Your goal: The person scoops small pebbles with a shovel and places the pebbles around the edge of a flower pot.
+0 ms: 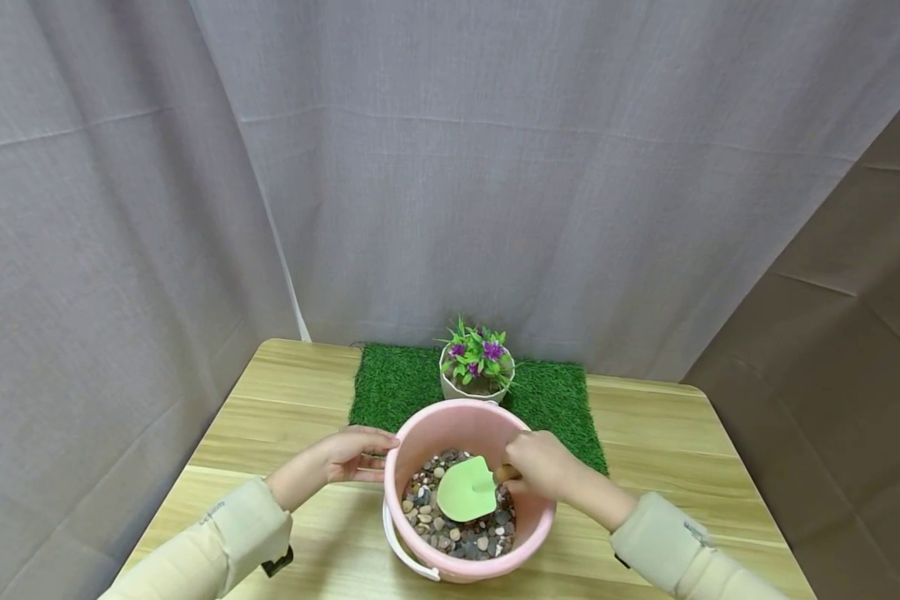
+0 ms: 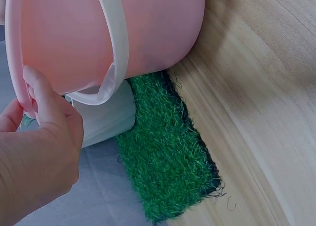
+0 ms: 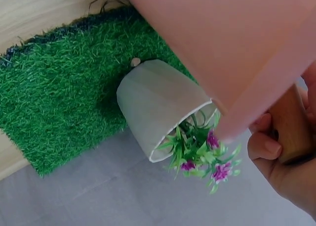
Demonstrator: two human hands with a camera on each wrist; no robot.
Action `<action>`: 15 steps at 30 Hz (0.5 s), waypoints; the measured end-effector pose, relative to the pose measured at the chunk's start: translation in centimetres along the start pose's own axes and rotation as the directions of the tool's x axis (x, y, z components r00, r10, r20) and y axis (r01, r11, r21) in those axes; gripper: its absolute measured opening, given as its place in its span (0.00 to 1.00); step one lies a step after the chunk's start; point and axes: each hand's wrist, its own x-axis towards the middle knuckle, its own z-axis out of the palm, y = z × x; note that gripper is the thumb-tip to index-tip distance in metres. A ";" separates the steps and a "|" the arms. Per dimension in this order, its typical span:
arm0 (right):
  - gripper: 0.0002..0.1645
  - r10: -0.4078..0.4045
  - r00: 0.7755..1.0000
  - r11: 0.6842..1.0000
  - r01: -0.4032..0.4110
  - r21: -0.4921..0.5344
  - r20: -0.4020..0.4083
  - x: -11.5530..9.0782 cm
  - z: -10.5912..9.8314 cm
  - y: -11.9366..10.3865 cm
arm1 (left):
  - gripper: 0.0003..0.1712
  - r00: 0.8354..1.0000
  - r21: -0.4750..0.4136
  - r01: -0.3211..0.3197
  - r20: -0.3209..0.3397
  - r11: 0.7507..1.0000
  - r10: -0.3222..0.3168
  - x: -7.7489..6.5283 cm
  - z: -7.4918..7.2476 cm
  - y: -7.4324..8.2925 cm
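Note:
A pink bucket (image 1: 403, 500) holds a layer of mixed pebbles (image 1: 444, 543). Inside it a shovel with a light green blade (image 1: 465, 493) lies over the stones. My right hand (image 1: 546, 467) reaches over the bucket's right side and grips the shovel's wooden handle (image 3: 291, 127), its fingers curled around it. At the left side my left hand (image 1: 352, 456) pinches the bucket's rim (image 2: 16, 53) between thumb and fingers. The white bail handle (image 2: 118, 35) hangs down on the bucket's outer left side.
Behind the bucket stands a white flowerpot (image 3: 158, 105) with a purple-flowered plant (image 1: 480, 354). The pot sits on a green turf mat (image 1: 401, 383) with a small pebble (image 3: 136, 62) beside it. The wooden table (image 1: 660, 433) meets grey curtains (image 1: 495, 208) at the back.

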 end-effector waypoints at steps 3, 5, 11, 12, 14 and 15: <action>0.13 -0.005 1.000 1.000 0.005 0.018 0.006 0.2 0.4 -0.3 | 0.16 1.000 0.001 0.000 -0.006 1.000 0.000 -0.1 -0.1 0.0; 0.11 -0.012 1.000 0.999 0.012 0.044 -0.006 0.5 0.8 -0.6 | 0.17 1.000 0.004 0.001 -0.009 1.000 -0.001 -0.1 -0.1 0.0; 0.16 -0.070 0.997 0.997 0.072 0.039 -0.045 1.5 2.0 -1.3 | 0.19 1.000 0.023 0.001 -0.008 1.000 -0.001 -0.1 0.0 0.0; 0.17 -0.071 0.996 0.997 0.072 0.038 -0.045 1.7 2.1 -1.4 | 0.20 1.000 0.025 0.000 -0.006 1.000 0.001 -0.1 0.0 0.0; 0.18 -0.074 0.996 0.996 0.076 0.043 -0.055 2.0 2.2 -1.4 | 0.20 1.000 0.021 -0.003 -0.005 1.000 0.003 -0.1 0.1 -0.1; 0.18 -0.074 0.996 0.996 0.077 0.053 -0.055 2.1 2.2 -1.3 | 0.19 1.000 0.020 -0.004 -0.003 1.000 0.004 -0.2 0.1 -0.1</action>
